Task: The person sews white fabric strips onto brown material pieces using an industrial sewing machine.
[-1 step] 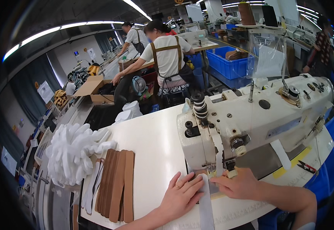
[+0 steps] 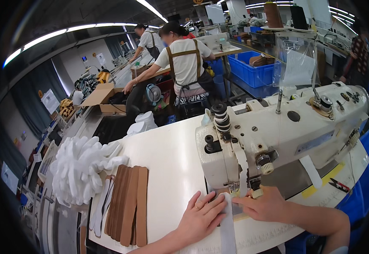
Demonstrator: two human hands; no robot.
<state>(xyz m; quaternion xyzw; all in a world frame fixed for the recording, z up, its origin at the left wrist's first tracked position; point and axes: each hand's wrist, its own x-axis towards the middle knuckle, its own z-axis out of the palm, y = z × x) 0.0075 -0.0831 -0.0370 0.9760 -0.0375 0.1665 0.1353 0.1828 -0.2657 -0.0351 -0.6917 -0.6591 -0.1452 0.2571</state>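
Note:
A long white strip (image 2: 227, 233) runs under the needle area of the white sewing machine (image 2: 290, 125). Lying flat on that strip, my left hand (image 2: 201, 213) has its fingers extended, with a ring on one. My right hand (image 2: 263, 203) is just right of it at the presser foot (image 2: 233, 186), fingers curled and index fingertip by the strip; what they grip is hidden. Left on the table (image 2: 163, 156) lie a stack of brown strips (image 2: 127, 203), some thin pale strips (image 2: 102, 203) and a heap of white pieces (image 2: 78, 169).
Red-handled snips (image 2: 339, 184) lie at the right. Behind the machine are a blue bin (image 2: 250, 72), thread cones (image 2: 273, 15) and a cardboard box (image 2: 106, 97). Co-workers (image 2: 184, 67) work at tables ahead; another person (image 2: 356, 55) stands at the far right.
The person at the far right has shifted slightly. My hands and the strip stay in nearly the same place.

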